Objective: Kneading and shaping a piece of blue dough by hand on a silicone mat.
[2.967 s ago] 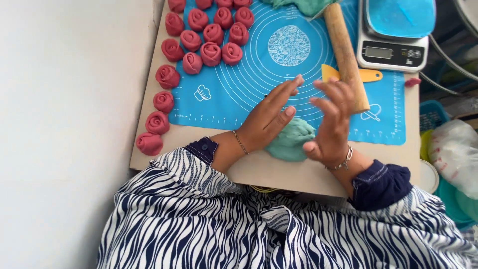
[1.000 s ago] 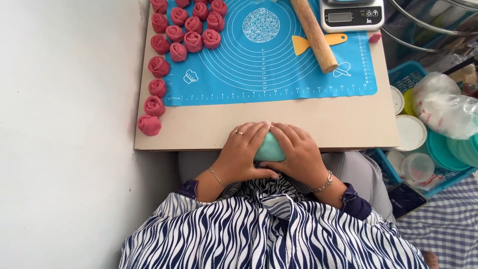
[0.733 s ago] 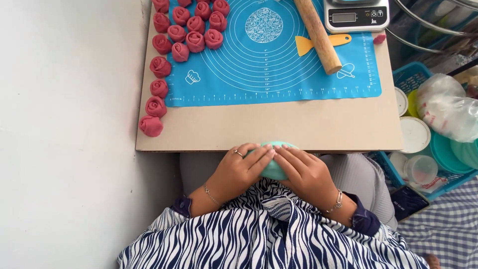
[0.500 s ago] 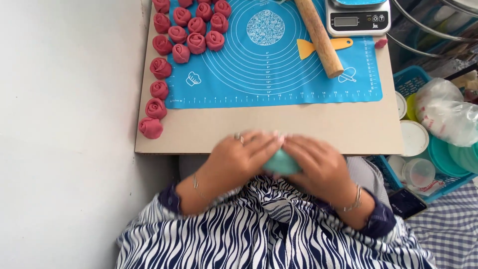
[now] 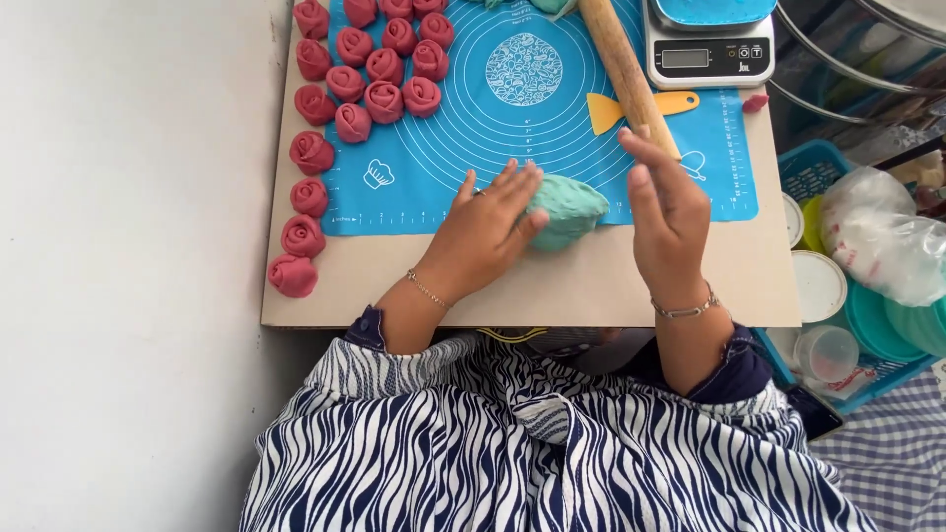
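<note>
On the tabletop (image 5: 690, 286), the teal dough lump (image 5: 567, 209) now lies at the blue mat's (image 5: 512, 148) near edge instead of being cupped over the lap, left hand (image 5: 488, 232) fingers spread against it, right hand (image 5: 665, 202) lifted clear, fingers together.

Sixteen pink dough roses (image 5: 345, 83), one teal dough lump (image 5: 570, 209), one rolling pin (image 5: 625, 69), one scale (image 5: 708, 46), one yellow scraper (image 5: 631, 106).

Teal dough lump (image 5: 567, 209), rough-surfaced, on blue mat's near edge (image 5: 394, 222).
</note>
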